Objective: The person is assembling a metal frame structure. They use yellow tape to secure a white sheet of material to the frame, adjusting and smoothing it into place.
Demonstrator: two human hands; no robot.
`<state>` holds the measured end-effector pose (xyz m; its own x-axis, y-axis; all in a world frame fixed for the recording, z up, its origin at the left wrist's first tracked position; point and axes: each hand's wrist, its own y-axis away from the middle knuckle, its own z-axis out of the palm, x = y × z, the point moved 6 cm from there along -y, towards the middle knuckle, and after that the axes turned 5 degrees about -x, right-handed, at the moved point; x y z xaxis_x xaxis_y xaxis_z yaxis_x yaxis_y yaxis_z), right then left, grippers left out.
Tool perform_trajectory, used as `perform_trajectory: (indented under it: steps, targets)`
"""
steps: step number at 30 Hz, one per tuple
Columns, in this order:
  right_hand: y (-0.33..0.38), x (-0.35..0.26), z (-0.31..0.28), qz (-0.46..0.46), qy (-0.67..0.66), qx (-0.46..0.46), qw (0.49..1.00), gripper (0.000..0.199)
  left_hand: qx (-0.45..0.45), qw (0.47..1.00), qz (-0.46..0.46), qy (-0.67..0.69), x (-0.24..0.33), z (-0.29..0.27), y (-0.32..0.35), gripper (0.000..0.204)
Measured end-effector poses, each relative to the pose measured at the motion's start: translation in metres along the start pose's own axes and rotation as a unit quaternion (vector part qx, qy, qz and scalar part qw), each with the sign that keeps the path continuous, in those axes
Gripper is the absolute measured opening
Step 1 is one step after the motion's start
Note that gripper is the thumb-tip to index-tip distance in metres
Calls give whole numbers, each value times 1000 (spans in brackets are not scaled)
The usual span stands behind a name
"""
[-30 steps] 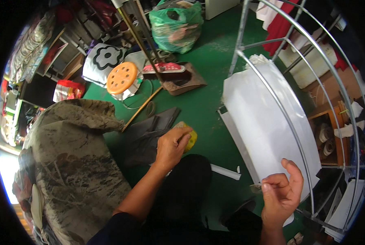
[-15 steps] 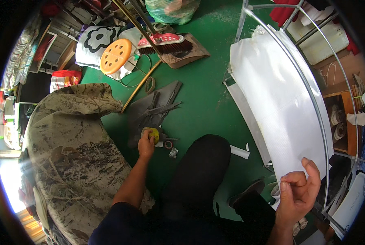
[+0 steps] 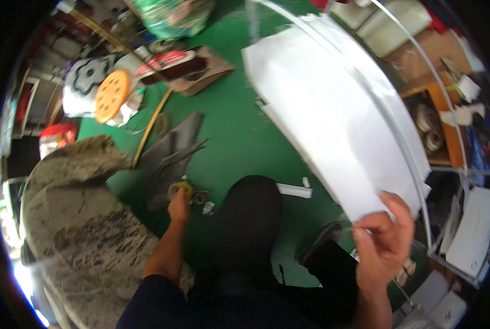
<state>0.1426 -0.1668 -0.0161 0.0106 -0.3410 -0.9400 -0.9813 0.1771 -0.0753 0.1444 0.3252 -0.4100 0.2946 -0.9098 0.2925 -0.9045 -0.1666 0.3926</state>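
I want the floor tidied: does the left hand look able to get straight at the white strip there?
Probably not straight across: the dark-clad knee stands between the left hand, at the yellow roll, and the white strip. Reaching over or around looks likelier.

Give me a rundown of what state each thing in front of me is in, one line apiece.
Left hand: at the yellow roll; grip too blurred to tell.
Right hand: thumb and forefinger close together, in front of the white sheet.
White sheet: spread out.
White strip: lying on the green floor.
Green bag: bulging, filled.
Camouflage cloth: draped, creased.
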Motion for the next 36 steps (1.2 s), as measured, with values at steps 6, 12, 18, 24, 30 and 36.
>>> perform_trajectory:
  steps: [6,12,18,24,30,36]
  targets:
    - [-12,28,-4,154,-223,38,962,53,-26,999,21,-23,-4,25,-3,53]
    - [-19,42,-11,187,-278,52,941,49,58,993,55,83,37,-18,-4,45]
    - [-25,53,-12,186,-224,50,955,46,42,902,221,369,221,-124,10,26]
    - [-27,77,-23,200,-194,74,957,49,-149,807,396,412,430,-189,83,60]
    - [-35,81,-32,178,-188,96,961,51,-238,810,350,406,508,-167,86,48]
    - [-39,91,-44,125,-196,117,965,53,-279,783,349,433,528,-140,76,41]
